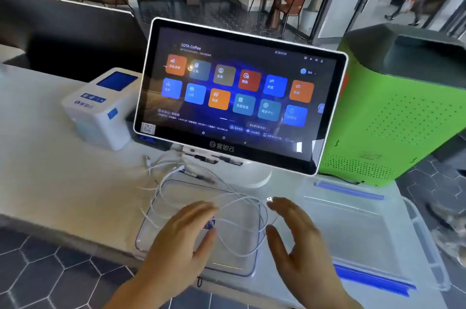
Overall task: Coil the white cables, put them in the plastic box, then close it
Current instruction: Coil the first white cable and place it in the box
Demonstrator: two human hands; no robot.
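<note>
Between the two hands, loose loops of white cables (242, 210) hang and spread over a clear plastic box (156, 240) lying on the pale surface (63, 182). The left hand (186, 235) has its fingers (199, 208) spread wide and straight, pointing away from the person, touching the strands without closing on them. The right hand (297, 235) is also wide open, thumb apart from the fingers, with a small white plug (269, 199) just beside its fingertips. The cable tangle runs long from the hands away toward the base of the touchscreen terminal (239, 97), its far ends lying beyond the left fingers. How many separate cables there are cannot be told. Right of the right hand lies one clear lid (353, 233) with two blue clips. One white printer (100, 107) stands far beyond the left fingers, and one green machine (393, 117) beyond the right.
</note>
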